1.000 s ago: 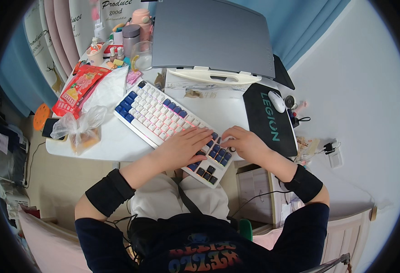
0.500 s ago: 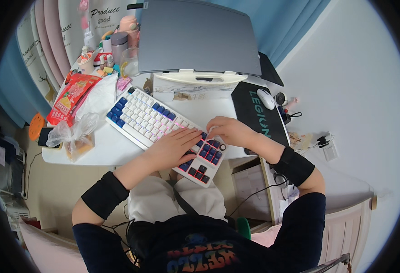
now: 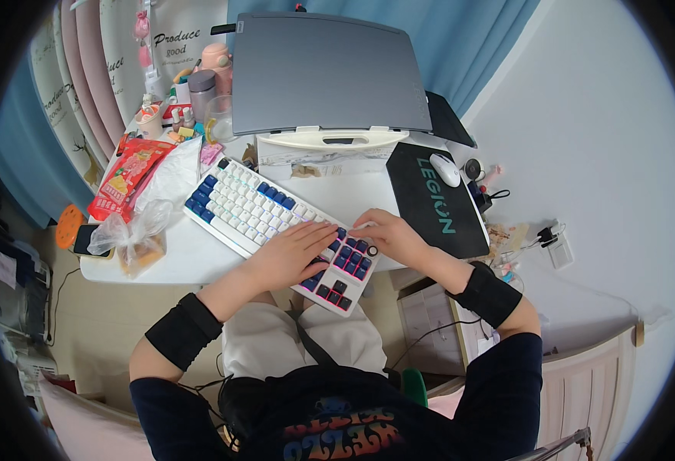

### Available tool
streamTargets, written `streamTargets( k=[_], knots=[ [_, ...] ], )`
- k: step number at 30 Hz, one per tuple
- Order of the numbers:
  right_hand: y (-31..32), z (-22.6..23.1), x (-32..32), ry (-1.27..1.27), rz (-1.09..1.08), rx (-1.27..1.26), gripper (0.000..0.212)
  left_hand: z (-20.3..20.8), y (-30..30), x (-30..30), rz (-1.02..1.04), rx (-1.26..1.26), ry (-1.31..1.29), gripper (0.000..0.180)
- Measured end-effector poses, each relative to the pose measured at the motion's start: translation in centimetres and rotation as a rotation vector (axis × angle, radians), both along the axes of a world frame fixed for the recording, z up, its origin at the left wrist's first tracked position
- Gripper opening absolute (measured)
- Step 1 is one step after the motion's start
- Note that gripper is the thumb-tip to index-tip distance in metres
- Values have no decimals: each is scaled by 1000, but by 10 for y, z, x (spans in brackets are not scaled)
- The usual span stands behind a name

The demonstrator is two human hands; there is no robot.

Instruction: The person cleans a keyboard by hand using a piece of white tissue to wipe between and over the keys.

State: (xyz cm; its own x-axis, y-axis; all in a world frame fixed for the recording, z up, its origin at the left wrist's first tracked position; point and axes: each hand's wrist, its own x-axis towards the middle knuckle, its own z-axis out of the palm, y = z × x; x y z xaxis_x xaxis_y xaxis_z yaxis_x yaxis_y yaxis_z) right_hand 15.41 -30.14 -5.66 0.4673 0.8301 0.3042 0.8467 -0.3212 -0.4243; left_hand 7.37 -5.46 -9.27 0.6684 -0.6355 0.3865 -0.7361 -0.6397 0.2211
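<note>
A white keyboard point(image 3: 233, 234) with white, blue and black keycaps lies slantwise on the desk, its right end jutting past the front edge over my lap. Pinkish-red light glows between the keys at that end. My left hand point(image 3: 299, 246) rests flat across its right-hand part, fingers stretched together and thumb lower down. At the keyboard's upper right edge, my right hand point(image 3: 387, 234) has its fingers bent and thumb and forefinger brought together beside the left fingertips. Whatever they pinch is too small to make out. A round knob point(image 3: 372, 250) shows just below the right hand.
A grey laptop point(image 3: 330, 73) stands on a white stand point(image 3: 333, 140) behind the keyboard. At right, a white mouse point(image 3: 446, 170) sits on a black mouse pad point(image 3: 429, 200). Left are a red snack bag point(image 3: 130, 173), a tied clear bag point(image 3: 134, 242), a phone point(image 3: 91, 240) and cups.
My right hand has shifted slightly right and down, its fingers still at the keyboard's upper edge. The left hand stays on the keys. The whole view has moved a little.
</note>
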Motion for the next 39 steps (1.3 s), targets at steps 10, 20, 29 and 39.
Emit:
streamTargets(
  k=[10, 20, 29, 39],
  knots=[
    [-17, 5, 3, -63, 6, -121, 24, 5, -3, -1, 16, 37, -7, 54],
    [-21, -11, 0, -124, -23, 39, 26, 14, -5, -3, 24, 47, 13, 53],
    [-44, -9, -10, -263, 9, -7, 26, 17, -8, -3, 17, 51, 48, 52],
    [-36, -19, 2, -207, 33, 91, 19, 20, -7, -3, 35, 76, 63, 51]
  ],
)
